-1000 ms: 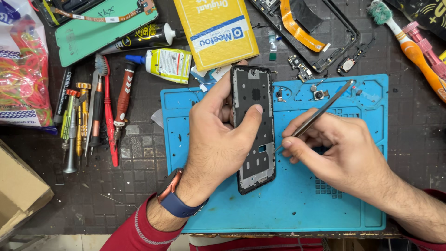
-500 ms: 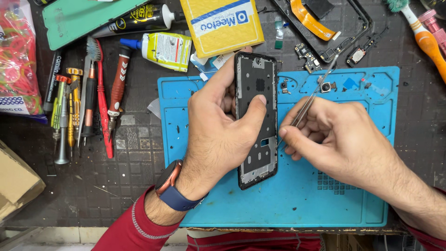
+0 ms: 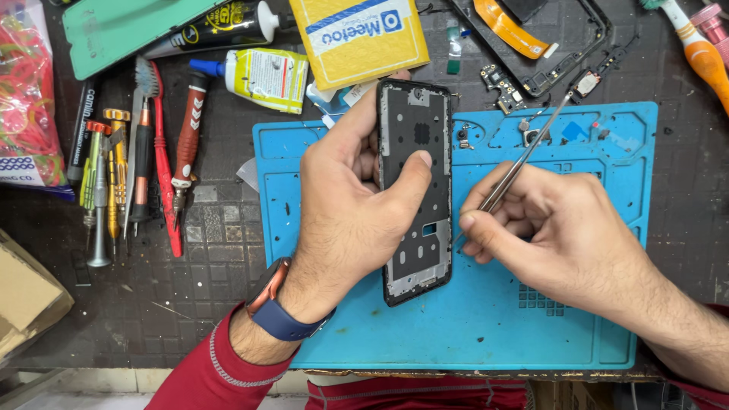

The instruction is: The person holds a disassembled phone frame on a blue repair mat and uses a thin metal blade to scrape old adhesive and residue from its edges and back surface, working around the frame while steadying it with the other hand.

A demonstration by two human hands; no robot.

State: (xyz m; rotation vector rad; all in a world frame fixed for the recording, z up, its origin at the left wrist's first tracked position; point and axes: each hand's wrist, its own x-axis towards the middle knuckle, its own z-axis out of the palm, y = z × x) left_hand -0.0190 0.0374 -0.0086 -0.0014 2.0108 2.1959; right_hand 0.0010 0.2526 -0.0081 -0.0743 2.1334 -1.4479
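Left hand [image 3: 345,201] grips the phone frame [image 3: 414,190] from its left side, thumb laid across the open inner face, fingers curled behind; frame stands lengthwise over the left half of the blue mat [image 3: 471,334], top end reaching the mat's far edge, bottom end near the mat's middle.

Right hand [image 3: 566,228] pinches metal tweezers [image 3: 524,156] between thumb and forefinger, other fingers folded under; the shaft rises toward the mat's far right corner; the working tip sits at the frame's right edge about mid-length, hidden behind the fingers, so contact cannot be told.

Change since a second ago: the frame has shifted little in the hand; the thumb has slid further onto the inner face; the tweezers have come in from beside the frame to its right edge; the right hand has closed up against the frame. Reads as the work moving from approach to picking at something on the frame's side; the left-hand hold looks steady enough for fine work.

Around: small loose parts [image 3: 524,129] on the mat's far edge; screwdrivers [image 3: 114,182] in a row off the mat's left edge; a yellow packet [image 3: 357,38] beyond the far edge.
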